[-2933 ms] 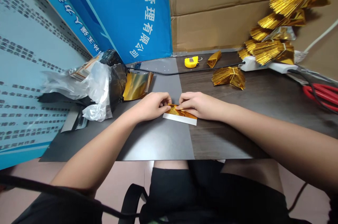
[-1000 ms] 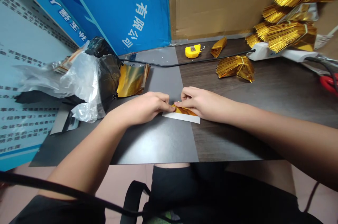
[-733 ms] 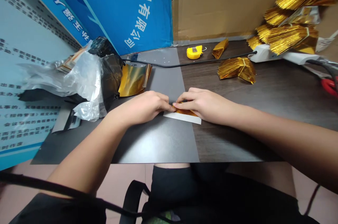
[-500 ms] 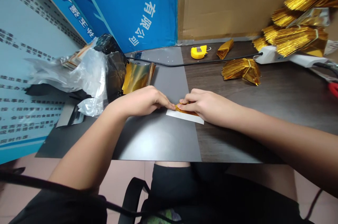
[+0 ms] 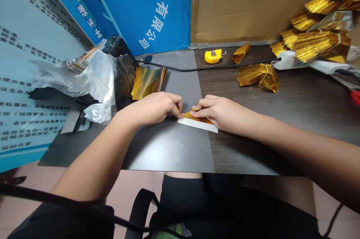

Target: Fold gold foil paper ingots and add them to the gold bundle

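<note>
A small sheet of gold foil paper (image 5: pixel 188 115) lies on the table in front of me, folded, with a white strip (image 5: pixel 198 125) along its near edge. At the paper's left corner, my left hand (image 5: pixel 161 107) closes its thumb and index finger in a pinch. From the other side my right hand (image 5: pixel 221 114) holds the paper down, its fingers bent and pressed together on top. Much of the foil is hidden under the right hand. Left of it stands a stack of gold foil sheets (image 5: pixel 146 84).
Behind my hands lie a yellow tape measure (image 5: pixel 213 56), a folded gold piece (image 5: pixel 241 53) and a tied gold bundle (image 5: pixel 260 76). A black cable (image 5: pixel 180 69) crosses to a white power strip (image 5: pixel 287 60). More gold bundles (image 5: pixel 312 45) pile at right; plastic bags (image 5: pixel 98 77) lie left.
My left thumb and index finger have drawn back slightly leftward to the paper's corner, with the index finger more bent. More gold shows between the hands. My right hand stays in place.
</note>
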The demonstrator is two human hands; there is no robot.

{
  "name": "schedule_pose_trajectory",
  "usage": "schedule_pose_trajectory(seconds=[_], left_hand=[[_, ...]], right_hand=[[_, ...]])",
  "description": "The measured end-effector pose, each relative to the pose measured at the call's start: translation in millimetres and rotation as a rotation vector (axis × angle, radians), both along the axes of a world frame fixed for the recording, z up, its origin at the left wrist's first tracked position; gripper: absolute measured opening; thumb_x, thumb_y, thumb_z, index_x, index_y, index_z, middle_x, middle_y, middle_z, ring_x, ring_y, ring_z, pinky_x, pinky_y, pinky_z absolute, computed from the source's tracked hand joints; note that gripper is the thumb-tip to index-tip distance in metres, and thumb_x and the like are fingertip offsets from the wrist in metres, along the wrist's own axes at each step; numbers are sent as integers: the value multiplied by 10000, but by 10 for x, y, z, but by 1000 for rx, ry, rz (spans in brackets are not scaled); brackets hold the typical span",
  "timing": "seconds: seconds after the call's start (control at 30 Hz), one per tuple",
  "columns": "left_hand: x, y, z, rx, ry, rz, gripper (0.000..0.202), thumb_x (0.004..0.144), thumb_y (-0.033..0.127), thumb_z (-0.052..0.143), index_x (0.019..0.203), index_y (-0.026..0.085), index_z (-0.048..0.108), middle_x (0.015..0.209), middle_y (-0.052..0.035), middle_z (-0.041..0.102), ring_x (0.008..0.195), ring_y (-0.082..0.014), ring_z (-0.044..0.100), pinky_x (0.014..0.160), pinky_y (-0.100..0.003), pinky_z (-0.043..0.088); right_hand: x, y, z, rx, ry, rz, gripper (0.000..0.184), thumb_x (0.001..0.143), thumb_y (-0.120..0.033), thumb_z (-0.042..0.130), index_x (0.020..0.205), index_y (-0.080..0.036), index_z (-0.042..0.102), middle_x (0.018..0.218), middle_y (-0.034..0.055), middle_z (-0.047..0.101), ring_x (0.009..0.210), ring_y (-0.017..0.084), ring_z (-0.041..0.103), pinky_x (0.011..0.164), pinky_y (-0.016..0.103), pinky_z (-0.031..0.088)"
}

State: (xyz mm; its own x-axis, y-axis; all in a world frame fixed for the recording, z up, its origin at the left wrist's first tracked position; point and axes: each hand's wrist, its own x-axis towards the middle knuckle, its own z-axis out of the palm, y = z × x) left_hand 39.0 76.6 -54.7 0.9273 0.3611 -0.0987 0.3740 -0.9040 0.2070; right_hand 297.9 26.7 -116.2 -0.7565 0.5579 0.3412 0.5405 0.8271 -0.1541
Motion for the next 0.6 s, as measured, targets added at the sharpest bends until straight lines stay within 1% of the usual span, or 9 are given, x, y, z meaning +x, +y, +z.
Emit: schedule_pose_trajectory(seconds=[0.1,0.17,0.23,0.3,0.37,0.47,0.6], left_hand=[[6,-31,5,59,48,13,445,869,-15,509,979,272,830,933,-24,648,883,-130,593,785,-243,413],[9,-44,10,87,56,-1,414,881,-5,528,957,270,829,913,-22,638,871,-129,577,775,-245,400],[12,-45,13,113,45,-18,402,887,3,535,958,269,828,932,-23,655,887,-136,581,788,-254,402],[12,-35,12,125,18,-29,404,888,7,530,980,264,828,964,-24,688,901,-143,595,805,-266,412],[9,-19,5,109,-20,-41,411,884,8,525,1023,253,825,1002,-23,724,906,-147,611,819,-274,428],[11,-3,-8,32,-53,-34,427,859,-11,527,1026,241,828,1022,-18,740,892,-136,630,828,-265,444],[29,-8,-18,-50,4,94,426,844,-16,557,975,274,840,963,-16,676,868,-113,613,795,-237,431]], right_hand=[[3,-3,4,15,0,7,331,1004,-135,514,1176,-186,792,1084,104,730,889,221,583,830,357,507],[3,-10,5,32,-3,10,337,1023,-167,506,1226,-194,773,1177,103,720,907,220,579,839,362,506],[2,-24,10,47,-34,14,372,1040,-194,487,1317,-235,732,1292,87,692,950,227,569,829,361,502],[0,-40,17,47,-72,22,420,1049,-190,456,1383,-289,691,1340,65,678,981,234,556,814,358,499],[-3,-51,23,22,-73,34,443,1056,-181,429,1401,-301,678,1322,64,690,975,232,547,820,362,506],[-5,-55,27,-22,-51,47,450,1062,-174,406,1412,-275,670,1319,84,694,953,229,538,850,383,519],[0,-55,28,-66,-64,45,474,1045,-142,417,1436,-283,645,1398,85,650,994,243,526,870,408,523]])
